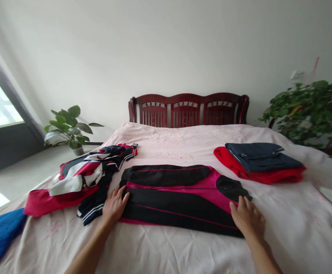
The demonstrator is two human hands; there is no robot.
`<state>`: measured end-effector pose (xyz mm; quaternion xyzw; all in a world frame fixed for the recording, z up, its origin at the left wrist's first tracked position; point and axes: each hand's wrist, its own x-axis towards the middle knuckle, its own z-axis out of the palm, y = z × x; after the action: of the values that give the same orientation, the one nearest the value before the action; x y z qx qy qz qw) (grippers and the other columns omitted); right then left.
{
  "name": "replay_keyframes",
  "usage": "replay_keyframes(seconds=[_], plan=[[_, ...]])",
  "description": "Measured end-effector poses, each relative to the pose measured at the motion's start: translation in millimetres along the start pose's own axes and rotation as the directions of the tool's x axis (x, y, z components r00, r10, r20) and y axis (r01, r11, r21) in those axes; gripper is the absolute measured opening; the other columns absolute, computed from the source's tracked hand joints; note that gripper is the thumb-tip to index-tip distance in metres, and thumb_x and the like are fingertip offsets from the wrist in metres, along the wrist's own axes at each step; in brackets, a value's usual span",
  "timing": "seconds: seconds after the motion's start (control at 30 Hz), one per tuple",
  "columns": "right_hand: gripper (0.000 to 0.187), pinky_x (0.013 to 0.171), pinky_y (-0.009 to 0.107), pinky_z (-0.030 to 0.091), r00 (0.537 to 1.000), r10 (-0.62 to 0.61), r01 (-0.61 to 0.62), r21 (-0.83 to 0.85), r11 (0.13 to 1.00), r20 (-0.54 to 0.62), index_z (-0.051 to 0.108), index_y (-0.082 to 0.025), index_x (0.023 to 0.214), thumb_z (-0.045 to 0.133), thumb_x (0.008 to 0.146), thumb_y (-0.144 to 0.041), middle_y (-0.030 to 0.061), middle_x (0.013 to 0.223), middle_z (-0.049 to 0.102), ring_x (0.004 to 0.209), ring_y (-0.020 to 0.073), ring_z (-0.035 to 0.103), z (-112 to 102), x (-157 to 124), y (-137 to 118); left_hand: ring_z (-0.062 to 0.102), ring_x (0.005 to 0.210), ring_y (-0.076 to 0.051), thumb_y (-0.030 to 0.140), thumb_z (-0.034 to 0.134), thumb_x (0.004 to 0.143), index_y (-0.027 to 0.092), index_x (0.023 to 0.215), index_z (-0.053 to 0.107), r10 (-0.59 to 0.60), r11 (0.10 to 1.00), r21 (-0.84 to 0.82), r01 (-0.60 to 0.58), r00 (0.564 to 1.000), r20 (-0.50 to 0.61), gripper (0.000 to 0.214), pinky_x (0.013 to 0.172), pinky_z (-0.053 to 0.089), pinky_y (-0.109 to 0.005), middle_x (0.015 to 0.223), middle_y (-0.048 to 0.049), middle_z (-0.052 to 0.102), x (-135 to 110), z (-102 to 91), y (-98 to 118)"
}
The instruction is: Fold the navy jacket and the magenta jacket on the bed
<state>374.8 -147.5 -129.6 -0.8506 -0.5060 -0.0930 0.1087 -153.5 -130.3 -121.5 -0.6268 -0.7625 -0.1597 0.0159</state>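
Note:
A black and magenta long-sleeved jacket (171, 203) lies partly folded on the bed, its collar end to the right and one sleeve laid lengthwise across the top. My left hand (115, 202) rests on the jacket's left edge with the fingers apart. At the other end, my right hand (248, 217) touches the lower right corner beside the dark collar, thumb and fingers spread and slightly bent. Just left of my left hand is a loose heap of clothes (80, 173) in red, white and navy.
Folded navy trousers (263, 156) sit on a folded red garment (286, 176) at the right. A blue cloth (3, 238) lies at the lower left. Pale pink bedding (180, 253) covers the bed, with a dark wooden headboard (184, 110) behind. Potted plants (70, 125) flank it.

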Motion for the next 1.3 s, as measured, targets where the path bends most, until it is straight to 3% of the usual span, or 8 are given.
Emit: replay_keyframes(seconds=[0.2, 0.7, 0.93, 1.1, 1.2, 1.3], plan=[[0.066, 0.104, 0.048, 0.039, 1.000, -0.008, 0.008, 0.021, 1.000, -0.023, 0.047, -0.007, 0.144, 0.022, 0.096, -0.046, 0.0193, 0.146, 0.050, 0.130, 0.0337, 0.050, -4.5, -2.9, -2.3, 0.044, 0.140, -0.026, 0.049, 0.033, 0.099, 0.023, 0.146, 0.046, -0.005, 1.000, -0.010, 0.005, 1.000, 0.008, 0.055, 0.115, 0.034, -0.040, 0.153, -0.0116, 0.046, -0.1, -2.0, 1.5], [0.072, 0.104, 0.049, 0.039, 0.999, 0.016, -0.014, 0.052, 0.999, -0.039, 0.049, -0.008, 0.141, 0.016, 0.094, -0.051, 0.0186, 0.143, 0.052, 0.126, 0.0361, 0.052, 8.0, 3.9, 1.6, 0.045, 0.139, -0.028, 0.049, 0.036, 0.099, 0.023, 0.146, 0.047, -0.023, 0.999, -0.027, 0.024, 0.999, 0.025, 0.055, 0.113, 0.035, -0.041, 0.155, -0.0123, 0.044, -1.7, -8.7, 7.0], [0.071, 0.101, 0.049, 0.042, 0.998, -0.038, 0.041, 0.056, 0.998, -0.058, 0.048, -0.007, 0.142, 0.023, 0.092, -0.050, 0.0204, 0.142, 0.053, 0.123, 0.0358, 0.055, 17.6, 6.4, 7.8, 0.046, 0.139, -0.030, 0.050, 0.040, 0.096, 0.024, 0.145, 0.049, -0.053, 0.994, -0.097, 0.056, 0.998, 0.031, 0.056, 0.114, 0.035, -0.044, 0.155, -0.0114, 0.044, 1.1, 1.3, 0.3], [0.068, 0.098, 0.049, 0.045, 0.994, -0.054, 0.057, 0.024, 0.998, -0.094, 0.055, -0.010, 0.137, 0.024, 0.091, -0.050, 0.0194, 0.137, 0.058, 0.120, 0.0355, 0.058, 26.3, 12.3, 22.0, 0.058, 0.127, -0.024, 0.045, 0.041, 0.095, 0.023, 0.128, 0.062, -0.015, 0.960, -0.281, -0.001, 0.998, -0.053, 0.045, 0.107, 0.045, -0.037, 0.134, -0.0077, 0.065, 16.1, -0.9, -15.7], [0.061, 0.099, 0.055, 0.042, 0.963, -0.126, 0.127, -0.012, 0.992, -0.237, 0.061, -0.011, 0.130, 0.027, 0.093, -0.044, 0.0206, 0.135, 0.059, 0.127, 0.0396, 0.051, 14.1, 16.5, 1.2, 0.059, 0.125, -0.024, 0.039, 0.040, 0.095, 0.022, 0.122, 0.066, 0.033, 0.957, -0.276, -0.085, 0.982, -0.187, 0.041, 0.108, 0.044, -0.037, 0.128, -0.0064, 0.069, 37.7, -15.6, -2.0], [0.054, 0.104, 0.053, 0.039, 0.900, -0.318, 0.342, 0.028, 0.939, -0.298, 0.059, -0.012, 0.133, 0.030, 0.096, -0.039, 0.0189, 0.139, 0.057, 0.135, 0.0370, 0.045, -9.1, 20.9, -62.6, 0.053, 0.133, -0.023, 0.035, 0.039, 0.096, 0.021, 0.124, 0.065, 0.197, 0.962, -0.153, -0.228, 0.961, -0.193, 0.041, 0.112, 0.040, -0.036, 0.134, -0.0056, 0.066, 68.0, -28.6, 34.4]])
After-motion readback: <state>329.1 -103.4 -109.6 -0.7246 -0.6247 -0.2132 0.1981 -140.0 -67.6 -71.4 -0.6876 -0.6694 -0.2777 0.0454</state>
